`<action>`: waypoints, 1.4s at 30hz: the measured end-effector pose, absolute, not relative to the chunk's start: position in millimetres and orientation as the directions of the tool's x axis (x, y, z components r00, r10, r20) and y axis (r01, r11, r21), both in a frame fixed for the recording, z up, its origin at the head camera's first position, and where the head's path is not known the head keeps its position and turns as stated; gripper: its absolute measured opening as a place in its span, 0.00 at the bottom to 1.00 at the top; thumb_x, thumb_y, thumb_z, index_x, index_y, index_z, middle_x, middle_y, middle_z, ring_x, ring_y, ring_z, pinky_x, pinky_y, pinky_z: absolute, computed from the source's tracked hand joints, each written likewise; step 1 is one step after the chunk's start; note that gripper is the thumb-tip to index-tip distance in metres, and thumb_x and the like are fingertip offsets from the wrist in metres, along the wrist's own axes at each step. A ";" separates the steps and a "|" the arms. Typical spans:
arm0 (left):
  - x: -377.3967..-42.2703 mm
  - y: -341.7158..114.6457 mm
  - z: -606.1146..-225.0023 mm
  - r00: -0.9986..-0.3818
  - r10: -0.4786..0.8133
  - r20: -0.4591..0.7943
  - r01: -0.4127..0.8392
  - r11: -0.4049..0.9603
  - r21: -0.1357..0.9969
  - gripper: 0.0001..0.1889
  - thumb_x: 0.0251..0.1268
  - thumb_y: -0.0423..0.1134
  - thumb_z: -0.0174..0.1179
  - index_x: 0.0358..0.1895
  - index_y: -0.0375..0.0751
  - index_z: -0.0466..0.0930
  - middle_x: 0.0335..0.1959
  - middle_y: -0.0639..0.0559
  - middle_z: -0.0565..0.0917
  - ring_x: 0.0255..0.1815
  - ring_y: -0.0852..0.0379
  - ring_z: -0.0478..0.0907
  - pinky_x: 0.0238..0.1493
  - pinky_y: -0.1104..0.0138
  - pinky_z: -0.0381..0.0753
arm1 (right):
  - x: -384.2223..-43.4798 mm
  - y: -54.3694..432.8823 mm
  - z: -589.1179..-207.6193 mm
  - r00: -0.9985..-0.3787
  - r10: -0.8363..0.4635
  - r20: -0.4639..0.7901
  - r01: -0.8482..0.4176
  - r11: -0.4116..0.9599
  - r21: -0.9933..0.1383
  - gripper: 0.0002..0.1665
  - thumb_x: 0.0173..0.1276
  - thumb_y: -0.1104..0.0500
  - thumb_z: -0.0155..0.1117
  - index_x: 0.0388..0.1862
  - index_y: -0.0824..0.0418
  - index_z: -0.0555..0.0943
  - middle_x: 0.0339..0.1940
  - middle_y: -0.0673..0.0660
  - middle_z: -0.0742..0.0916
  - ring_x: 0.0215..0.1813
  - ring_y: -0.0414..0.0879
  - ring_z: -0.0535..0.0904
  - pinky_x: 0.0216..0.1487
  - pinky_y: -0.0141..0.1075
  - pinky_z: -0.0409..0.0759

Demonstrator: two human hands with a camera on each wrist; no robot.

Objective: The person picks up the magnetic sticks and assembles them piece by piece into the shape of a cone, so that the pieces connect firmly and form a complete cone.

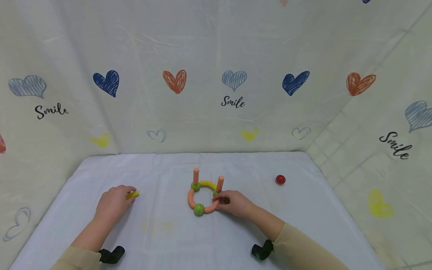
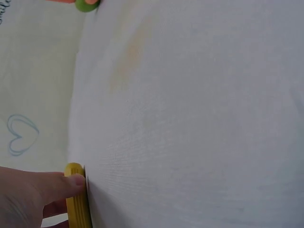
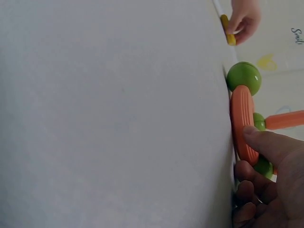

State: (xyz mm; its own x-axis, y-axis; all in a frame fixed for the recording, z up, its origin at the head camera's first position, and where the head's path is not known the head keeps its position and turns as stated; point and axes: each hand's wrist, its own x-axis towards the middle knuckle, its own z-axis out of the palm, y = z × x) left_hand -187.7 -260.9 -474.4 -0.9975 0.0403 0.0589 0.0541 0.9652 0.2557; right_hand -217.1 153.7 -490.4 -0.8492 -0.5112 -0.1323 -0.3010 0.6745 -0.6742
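Note:
A ring of toy pieces lies mid-table: orange curved rods [image 1: 191, 198], a yellow curved rod [image 1: 207, 184] and green balls [image 1: 199, 209]. Two orange rods [image 1: 196, 176] stand up from it. The right hand [image 1: 234, 203] grips the ring's near right side, its thumb on the ridged orange rod [image 3: 242, 121] in the right wrist view. To the left, the left hand [image 1: 114, 202] pinches a separate yellow rod [image 1: 132, 195] at table level; the left wrist view shows the thumb against this ridged yellow rod [image 2: 77, 204].
A red ball [image 1: 280, 179] sits at the right rear of the white-covered table [image 1: 175, 240]. Behind and beside the table hangs a cloth [image 1: 202, 116] printed with hearts. Black wrist devices [image 1: 113, 255] are strapped to both forearms.

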 end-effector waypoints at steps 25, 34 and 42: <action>-185.8 -244.4 -451.8 -0.981 0.016 0.193 0.091 0.918 0.385 0.18 0.64 0.39 0.67 0.56 0.40 0.83 0.47 0.42 0.86 0.45 0.38 0.81 0.44 0.47 0.76 | -215.2 152.8 -489.7 -0.857 -0.495 -0.141 -0.274 0.670 -0.690 0.13 0.67 0.56 0.70 0.50 0.51 0.86 0.39 0.44 0.83 0.39 0.41 0.74 0.40 0.33 0.73; -172.6 -203.0 -437.9 -0.988 -0.023 0.155 0.068 0.829 0.555 0.19 0.67 0.42 0.65 0.60 0.47 0.80 0.47 0.47 0.86 0.49 0.44 0.81 0.45 0.52 0.78 | -215.2 153.1 -489.8 -0.854 -0.507 -0.118 -0.291 0.654 -0.698 0.13 0.67 0.57 0.70 0.51 0.52 0.86 0.38 0.44 0.82 0.39 0.42 0.74 0.40 0.34 0.74; -161.4 -160.2 -436.6 -0.971 0.007 0.240 0.169 0.731 0.661 0.20 0.64 0.40 0.68 0.60 0.51 0.80 0.44 0.56 0.87 0.47 0.54 0.83 0.50 0.54 0.79 | -215.7 153.6 -491.5 -0.854 -0.505 -0.124 -0.289 0.659 -0.695 0.14 0.67 0.55 0.70 0.51 0.51 0.86 0.39 0.44 0.83 0.40 0.42 0.74 0.40 0.34 0.74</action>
State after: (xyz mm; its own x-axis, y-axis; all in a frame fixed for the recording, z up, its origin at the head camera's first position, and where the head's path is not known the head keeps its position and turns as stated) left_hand -161.4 -160.2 -436.6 -0.9707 0.0070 0.2402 0.1689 0.7308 0.6613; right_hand -215.7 153.6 -491.5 -0.8541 -0.5053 -0.1235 -0.2892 0.6587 -0.6946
